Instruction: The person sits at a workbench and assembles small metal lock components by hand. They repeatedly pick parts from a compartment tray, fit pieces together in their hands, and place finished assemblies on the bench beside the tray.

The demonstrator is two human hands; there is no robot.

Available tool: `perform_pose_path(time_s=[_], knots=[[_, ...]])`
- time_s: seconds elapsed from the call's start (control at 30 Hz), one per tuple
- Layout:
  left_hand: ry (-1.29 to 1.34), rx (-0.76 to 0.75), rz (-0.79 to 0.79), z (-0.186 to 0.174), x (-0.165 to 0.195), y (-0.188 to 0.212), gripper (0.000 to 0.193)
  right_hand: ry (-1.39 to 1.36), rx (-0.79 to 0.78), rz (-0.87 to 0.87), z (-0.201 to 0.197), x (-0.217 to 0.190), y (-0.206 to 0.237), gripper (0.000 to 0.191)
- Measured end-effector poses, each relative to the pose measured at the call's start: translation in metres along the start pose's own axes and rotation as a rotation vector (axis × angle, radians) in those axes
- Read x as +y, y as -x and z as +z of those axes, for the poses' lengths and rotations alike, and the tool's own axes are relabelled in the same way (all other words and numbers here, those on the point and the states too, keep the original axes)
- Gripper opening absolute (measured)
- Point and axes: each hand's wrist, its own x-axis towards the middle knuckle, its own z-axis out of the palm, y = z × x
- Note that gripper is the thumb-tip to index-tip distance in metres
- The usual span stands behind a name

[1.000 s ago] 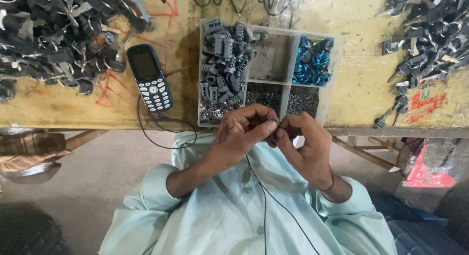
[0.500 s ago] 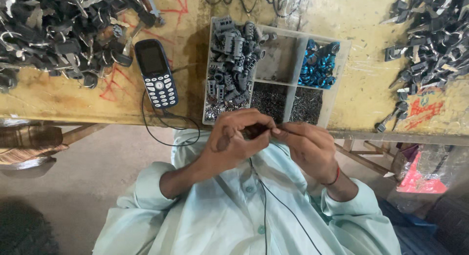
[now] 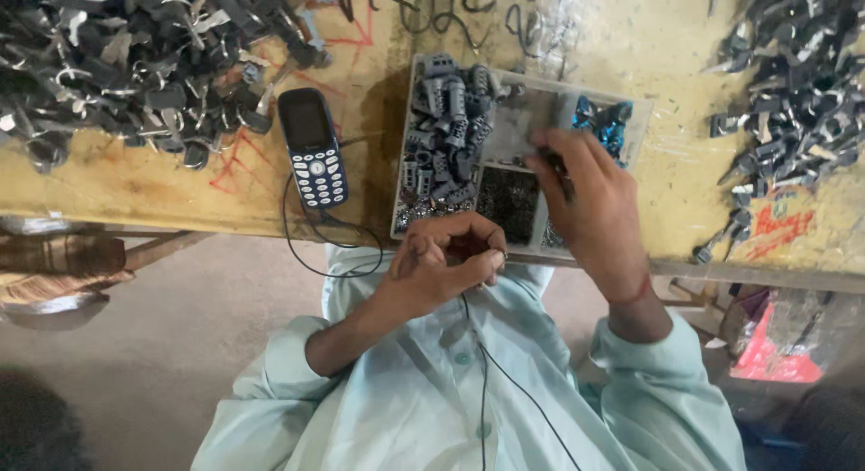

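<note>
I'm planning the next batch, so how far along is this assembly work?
Looks done: a heap of grey parts lies at the table's right, though whether they are finished is unclear. In hand: the left hand pinches a small piece near the chest, while the right hand reaches into the tray. Left: a large pile on the table's left, plus grey pieces in the tray.

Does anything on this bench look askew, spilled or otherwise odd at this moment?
Mostly not. The compartment tray juts a little past the yellow table edge and sits skewed. The keypad phone lies near that edge too, its black cable looping off it. The loose metal parts lie in heaps.
</note>
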Motion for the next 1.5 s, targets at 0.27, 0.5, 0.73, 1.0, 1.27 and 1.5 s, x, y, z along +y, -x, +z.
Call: perform_pose_path(time_s=[0.27, 0.5, 0.73, 1.0, 1.27, 1.5], knots=[[0.425, -0.184, 0.038, -0.003, 0.011, -0.013, 0.010, -0.621, -0.064, 0.116, 0.017, 0.021, 0.071, 0.031], [-0.120, 0.102, 0.035, 0.011, 0.015, -0.006, 0.014, -0.057, 0.088, -0.059, 0.010, 0.012, 0.082, 0.037], [-0.154, 0.085, 0.001, 0.013, 0.011, -0.007, 0.013, -0.023, 0.014, -0.210, -0.003, 0.009, 0.075, 0.041], [-0.364, 0.189, 0.309, 0.021, 0.012, -0.006, 0.014, 0.106, 0.063, -0.214, 0.001, 0.002, 0.080, 0.036], [-0.345, 0.151, 0.570, 0.004, 0.015, 0.027, 0.021, -0.064, -0.302, -0.087, -0.027, -0.038, 0.014, 0.032], [-0.455, -0.183, 0.729, 0.004, 0.007, 0.052, 0.020, 0.488, -0.209, -0.772, 0.095, -0.049, -0.104, 0.014]])
